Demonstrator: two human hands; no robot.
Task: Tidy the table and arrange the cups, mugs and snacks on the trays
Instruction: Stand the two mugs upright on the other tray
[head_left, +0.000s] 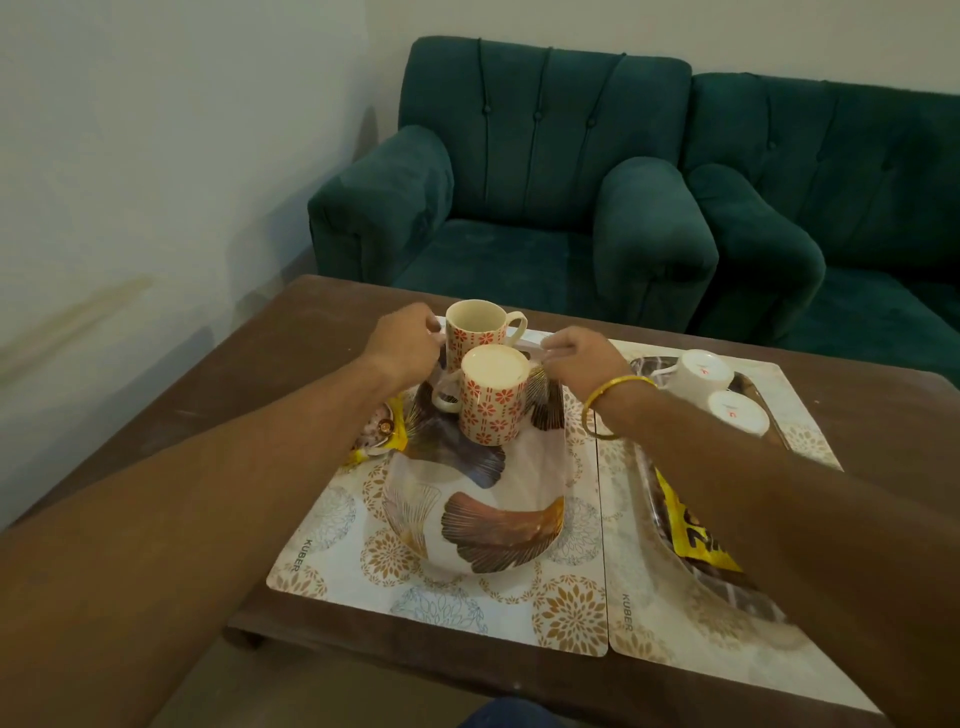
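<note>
Two patterned mugs on the feather-print tray (467, 519), frame centre, brown table (260, 364).
I log: upright mug (475, 325) behind, inverted mug (493, 400) in front; my left hand (405, 338) and right hand (574, 353) curl their fingers on the tray's far rim. Two placemats (363, 561) lie under the trays; white cups (722, 384) sit upside down centre right; green sofa (519, 171) and pale wall (156, 130) fill the upper frame.

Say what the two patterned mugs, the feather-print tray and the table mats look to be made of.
Patterned mugs: likely glazed ceramic, with thick cream walls and a soft sheen. Feather-print tray: probably melamine or plastic, thin and glossy with a printed design, though I cannot be sure. Table mats: seemingly flexible printed plastic, flat, thin, with rounded corners.
</note>
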